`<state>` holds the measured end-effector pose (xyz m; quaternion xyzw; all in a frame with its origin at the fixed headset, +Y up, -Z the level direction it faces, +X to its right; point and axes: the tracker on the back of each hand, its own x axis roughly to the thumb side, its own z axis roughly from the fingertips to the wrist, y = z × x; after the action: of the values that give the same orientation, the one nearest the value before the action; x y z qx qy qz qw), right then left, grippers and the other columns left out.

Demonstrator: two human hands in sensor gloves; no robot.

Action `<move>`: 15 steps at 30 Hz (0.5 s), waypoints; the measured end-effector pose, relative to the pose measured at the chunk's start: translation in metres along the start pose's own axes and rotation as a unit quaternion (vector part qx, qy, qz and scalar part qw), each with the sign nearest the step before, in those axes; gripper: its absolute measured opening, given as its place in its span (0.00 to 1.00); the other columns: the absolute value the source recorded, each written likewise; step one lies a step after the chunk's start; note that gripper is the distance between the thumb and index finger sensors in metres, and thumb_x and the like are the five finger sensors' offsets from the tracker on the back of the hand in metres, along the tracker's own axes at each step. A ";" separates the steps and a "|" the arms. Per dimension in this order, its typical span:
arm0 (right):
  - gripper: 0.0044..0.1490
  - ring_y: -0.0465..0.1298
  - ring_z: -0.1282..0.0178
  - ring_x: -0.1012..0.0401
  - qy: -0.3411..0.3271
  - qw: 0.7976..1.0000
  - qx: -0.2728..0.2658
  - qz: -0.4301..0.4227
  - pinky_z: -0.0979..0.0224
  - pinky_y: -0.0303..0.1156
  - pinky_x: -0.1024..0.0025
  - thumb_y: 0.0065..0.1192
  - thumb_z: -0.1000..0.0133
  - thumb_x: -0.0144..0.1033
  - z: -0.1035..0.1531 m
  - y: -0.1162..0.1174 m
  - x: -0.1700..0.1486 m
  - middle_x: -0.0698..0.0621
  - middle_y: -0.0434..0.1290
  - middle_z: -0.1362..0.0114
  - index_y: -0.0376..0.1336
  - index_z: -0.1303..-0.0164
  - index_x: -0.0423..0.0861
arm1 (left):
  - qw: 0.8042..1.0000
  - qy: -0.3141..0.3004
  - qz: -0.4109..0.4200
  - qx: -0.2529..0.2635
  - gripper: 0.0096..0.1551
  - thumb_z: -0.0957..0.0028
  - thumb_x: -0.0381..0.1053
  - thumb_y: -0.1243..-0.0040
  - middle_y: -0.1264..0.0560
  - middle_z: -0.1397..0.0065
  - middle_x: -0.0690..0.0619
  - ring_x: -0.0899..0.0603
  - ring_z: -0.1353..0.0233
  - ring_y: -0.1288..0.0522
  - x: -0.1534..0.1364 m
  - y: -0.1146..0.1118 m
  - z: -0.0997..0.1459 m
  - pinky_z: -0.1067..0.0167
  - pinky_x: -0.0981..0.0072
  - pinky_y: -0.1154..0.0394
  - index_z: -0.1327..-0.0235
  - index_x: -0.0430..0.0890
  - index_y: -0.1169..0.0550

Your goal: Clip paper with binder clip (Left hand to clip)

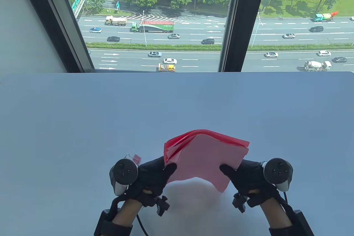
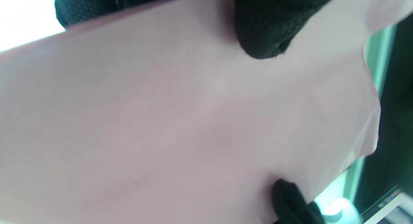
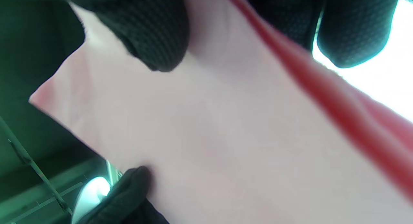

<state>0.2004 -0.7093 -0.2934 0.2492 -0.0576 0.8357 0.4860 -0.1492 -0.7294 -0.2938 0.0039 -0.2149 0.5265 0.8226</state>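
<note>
A stack of several pink-red paper sheets (image 1: pixel 204 158) is held up off the table between both hands. My left hand (image 1: pixel 155 175) grips its left edge, thumb on the near face. My right hand (image 1: pixel 243 176) grips the right edge the same way. The sheets fan apart at the upper left. A small pink binder clip (image 1: pixel 136 159) with wire handles lies on the table just left of my left hand. The paper fills the left wrist view (image 2: pixel 180 120) and the right wrist view (image 3: pixel 226 137), with gloved fingertips (image 2: pixel 261 30) pressed on it.
The pale blue-grey table (image 1: pixel 83 125) spreads out beyond the paper. Its far edge meets a window that looks down on a road.
</note>
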 end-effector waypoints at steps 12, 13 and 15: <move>0.29 0.84 0.48 0.43 0.003 1.000 0.007 -0.007 0.44 0.74 0.41 0.71 0.49 0.39 -0.001 0.004 -0.003 0.42 0.83 0.41 0.73 0.38 0.42 | 1.000 -0.017 0.012 0.006 0.27 0.49 0.55 0.39 0.16 0.36 0.49 0.37 0.40 0.16 -0.003 -0.001 -0.002 0.39 0.37 0.27 0.37 0.52 0.18; 0.29 0.84 0.48 0.43 -0.001 1.000 0.003 -0.006 0.44 0.75 0.41 0.71 0.49 0.39 0.000 0.003 0.000 0.42 0.83 0.41 0.73 0.38 0.43 | 0.999 -0.033 0.011 0.010 0.27 0.49 0.55 0.39 0.16 0.36 0.49 0.38 0.40 0.16 0.000 0.000 -0.001 0.39 0.37 0.27 0.37 0.52 0.18; 0.29 0.84 0.48 0.44 -0.009 1.000 -0.008 -0.007 0.44 0.75 0.42 0.71 0.49 0.39 0.000 0.002 0.003 0.43 0.83 0.42 0.73 0.39 0.43 | 0.999 -0.048 0.018 0.015 0.27 0.50 0.56 0.39 0.16 0.37 0.49 0.38 0.40 0.16 0.005 0.000 -0.001 0.39 0.37 0.27 0.37 0.52 0.18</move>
<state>0.1972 -0.7083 -0.2920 0.2528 -0.0673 0.8296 0.4933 -0.1473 -0.7252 -0.2927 0.0374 -0.2460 0.5431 0.8019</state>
